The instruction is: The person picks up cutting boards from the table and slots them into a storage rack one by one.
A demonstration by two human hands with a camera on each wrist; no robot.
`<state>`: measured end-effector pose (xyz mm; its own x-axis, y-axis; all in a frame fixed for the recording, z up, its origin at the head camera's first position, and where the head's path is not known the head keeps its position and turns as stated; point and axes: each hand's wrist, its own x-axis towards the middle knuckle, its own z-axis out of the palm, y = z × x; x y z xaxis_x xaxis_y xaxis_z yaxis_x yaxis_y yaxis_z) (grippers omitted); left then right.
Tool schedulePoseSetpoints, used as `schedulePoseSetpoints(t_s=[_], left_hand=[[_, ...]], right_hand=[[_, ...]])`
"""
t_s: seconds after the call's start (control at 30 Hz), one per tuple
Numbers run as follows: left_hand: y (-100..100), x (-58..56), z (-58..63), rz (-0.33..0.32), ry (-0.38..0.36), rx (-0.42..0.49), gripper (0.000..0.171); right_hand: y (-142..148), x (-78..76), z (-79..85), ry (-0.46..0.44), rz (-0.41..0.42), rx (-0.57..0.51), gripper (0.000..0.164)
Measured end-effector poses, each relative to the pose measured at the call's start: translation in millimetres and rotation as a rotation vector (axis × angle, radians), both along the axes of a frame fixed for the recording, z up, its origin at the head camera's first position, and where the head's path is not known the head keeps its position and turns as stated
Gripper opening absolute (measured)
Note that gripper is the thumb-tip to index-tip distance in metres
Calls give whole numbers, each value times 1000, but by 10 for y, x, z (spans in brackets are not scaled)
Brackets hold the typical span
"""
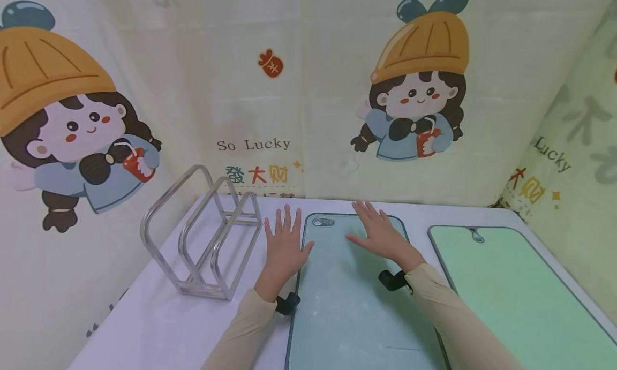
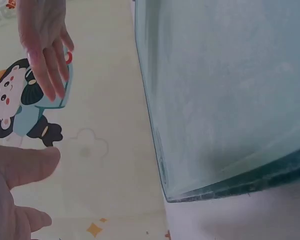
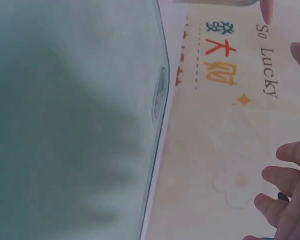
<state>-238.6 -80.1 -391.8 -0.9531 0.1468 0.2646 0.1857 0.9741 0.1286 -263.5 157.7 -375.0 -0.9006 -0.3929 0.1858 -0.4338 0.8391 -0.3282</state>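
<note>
A pale blue cutting board [image 1: 356,311] with a dark rim and a small hole near its far edge lies flat on the table. My left hand [image 1: 284,247] is held over its left edge, fingers spread and straight. Above the far right part of the board is my right hand [image 1: 383,233], its fingers extended and thumb out to the left. Neither hand holds anything. In the right wrist view, a hand shadow falls on the blue board [image 3: 65,125], and the fingers of the right hand [image 3: 285,185] appear apart from it.
A metal rack [image 1: 202,289] with several upright loops stands on the white table [image 1: 130,327] at left. A green cutting board [image 1: 511,284] with a dark rim lies at right. Cartoon-printed cloth [image 1: 328,118] hangs behind the table and along its sides.
</note>
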Motion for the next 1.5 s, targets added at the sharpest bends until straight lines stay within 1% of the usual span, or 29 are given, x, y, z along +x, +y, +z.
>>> schedulePoseSetpoints(t_s=[0.1, 0.17, 0.37, 0.5, 0.63, 0.7, 0.83, 0.97, 1.07, 1.17, 1.27, 1.4, 1.5], left_hand=[[-34, 35, -18, 24, 36, 16, 78], [-57, 67, -8, 39, 66, 36, 76], [-156, 146, 66, 94, 160, 40, 72], [-258, 171, 125, 154, 246, 29, 69], [-373, 191, 205, 218, 323, 58, 67], [-437, 203, 238, 246, 341, 77, 65], [-564, 223, 281, 291, 342, 89, 63], [-675, 224, 290, 342, 323, 72, 62], [-731, 224, 289, 366, 311, 73, 61], [-756, 226, 290, 375, 312, 72, 58], [-761, 220, 283, 385, 293, 63, 53], [-765, 209, 278, 398, 272, 42, 50], [-771, 204, 272, 400, 288, 32, 50]], right_hand=[[-28, -61, -12, -47, 22, -54, 84], [-47, -105, -14, -77, 39, -89, 84], [-180, -263, -1, -185, 75, -203, 82], [-355, -385, 15, -254, 100, -266, 79], [-578, -494, 42, -304, 116, -320, 76], [-700, -539, 52, -322, 121, -347, 74], [-948, -612, 73, -335, 138, -402, 72], [-1192, -673, 87, -333, 154, -454, 69], [-1372, -709, 99, -327, 175, -478, 67], [-1542, -732, 120, -307, 207, -476, 65], [-1694, -748, 135, -288, 238, -448, 64], [-1880, -760, 163, -293, 279, -428, 62], [-1996, -773, 184, -299, 299, -427, 61]])
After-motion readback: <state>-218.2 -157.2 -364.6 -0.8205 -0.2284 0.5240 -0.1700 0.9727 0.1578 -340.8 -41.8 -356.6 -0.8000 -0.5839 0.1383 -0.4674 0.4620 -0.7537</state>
